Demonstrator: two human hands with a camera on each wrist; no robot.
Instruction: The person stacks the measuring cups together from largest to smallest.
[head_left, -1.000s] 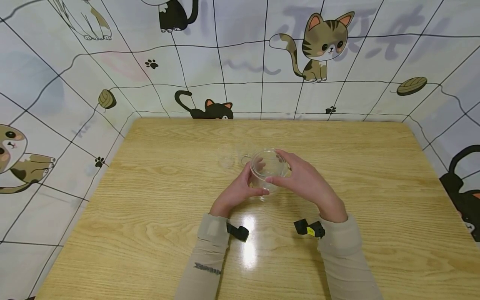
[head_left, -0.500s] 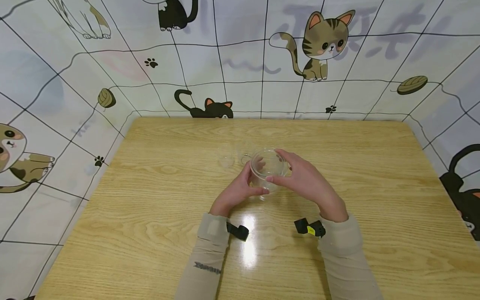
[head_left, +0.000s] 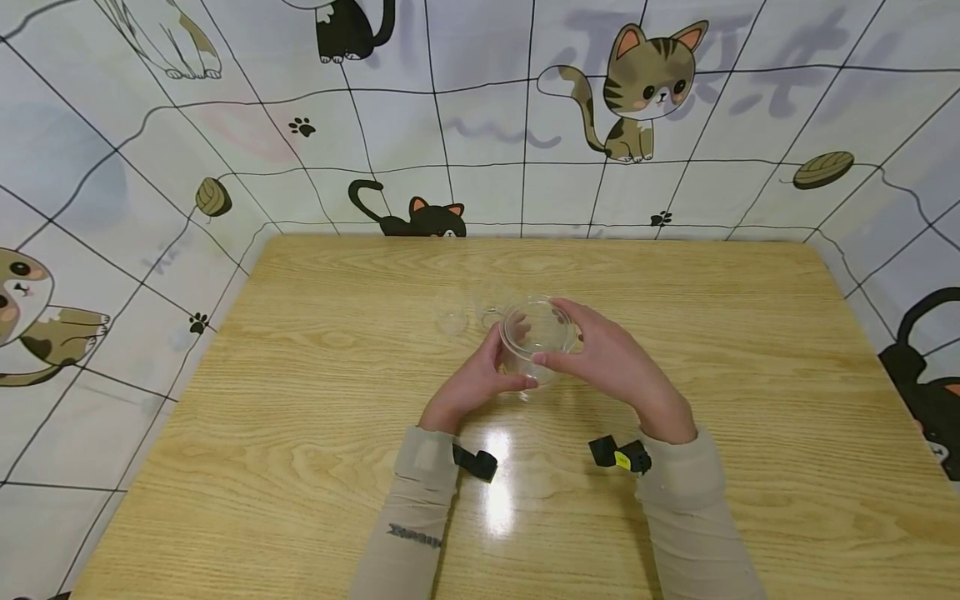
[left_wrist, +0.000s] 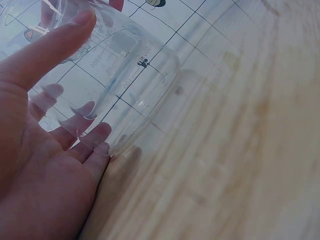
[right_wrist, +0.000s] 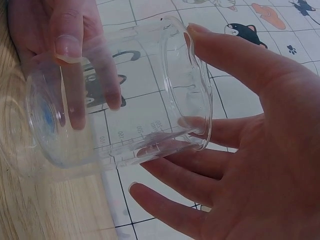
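Clear graduated beaker (head_left: 536, 337) held between both hands near the middle of the wood-grain table (head_left: 300, 417); mouth faces up, body appears about upright in the head view. Left hand (head_left: 480, 379): fingers and thumb curled round the lower body, thumb on the near side, fingertips reaching the wall close to the base. Right hand (head_left: 611, 358): spread to the width of the rim and gripping it, thumb on one side, fingers on the other; in the right wrist view the lowest finger extends apart from the wall. Base lies low, close to the tabletop; contact with the wood cannot be told. Wall carries a column of printed graduations and numerals, mostly blurred; contents cannot be made out. Just beyond the left hand, two further transparent pieces: a faint clear vessel (head_left: 452, 318) and, to its right and nearer the beaker, a clear piece with a small ring-like outline (head_left: 492, 315); exact form of either indistinct. Beige left sleeve (head_left: 408, 517) and right sleeve (head_left: 686, 517) end in thick cuffs; black strap (head_left: 475, 463) beside the left cuff, black device with yellow label (head_left: 620, 457) beside the right. White cat-print backdrop (head_left: 487, 196), dark grid lines, behind the table and at its sides.
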